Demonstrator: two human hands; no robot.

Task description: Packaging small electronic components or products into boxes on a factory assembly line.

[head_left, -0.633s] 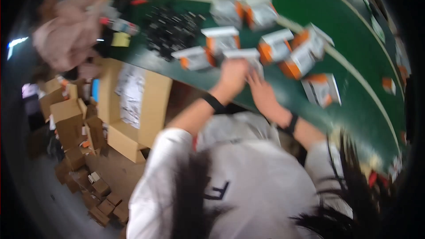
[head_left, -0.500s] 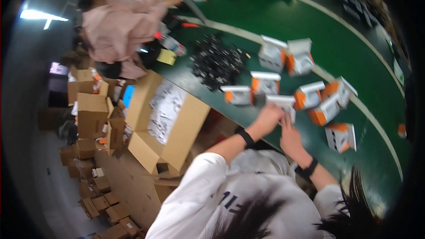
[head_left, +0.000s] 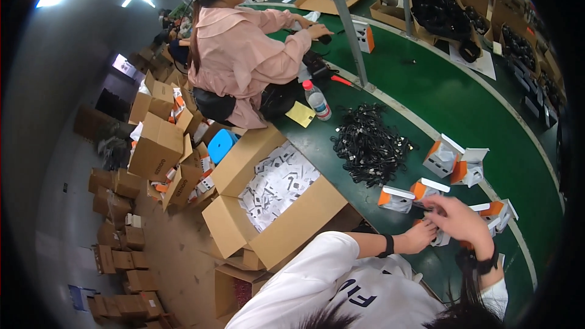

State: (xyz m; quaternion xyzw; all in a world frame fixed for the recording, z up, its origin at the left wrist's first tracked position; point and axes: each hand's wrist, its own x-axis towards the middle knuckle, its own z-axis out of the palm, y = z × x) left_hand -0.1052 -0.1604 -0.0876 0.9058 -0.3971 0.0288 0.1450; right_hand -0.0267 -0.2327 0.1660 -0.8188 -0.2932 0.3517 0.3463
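Observation:
My left hand (head_left: 419, 237) is at a small open carton (head_left: 441, 239), its fingers curled against the carton's edge. Much of that carton is hidden behind my hands. Above and slightly to the right, my right hand (head_left: 458, 217) is raised, fingers bent and apart, with nothing visible in them. Beyond my hands stand more white-and-orange cartons with lifted flaps: one at the left (head_left: 397, 200), one beside it (head_left: 428, 189), and two farther back (head_left: 443, 156) (head_left: 469, 169). Another carton (head_left: 501, 214) stands to the right. A heap of black cables (head_left: 372, 145) lies beyond them.
A large cardboard box (head_left: 304, 222) full of printed paper slips stands left of the green table (head_left: 390, 42). A bottle (head_left: 317, 101) and a yellow pad (head_left: 300, 114) lie near a seated person in pink (head_left: 244, 42). Metal posts (head_left: 345, 18) rise from the table. Cartons crowd the left floor.
The view has swung, so the table and cartons sit lower and farther right. My right hand has lifted off the carton, while my left stays at one.

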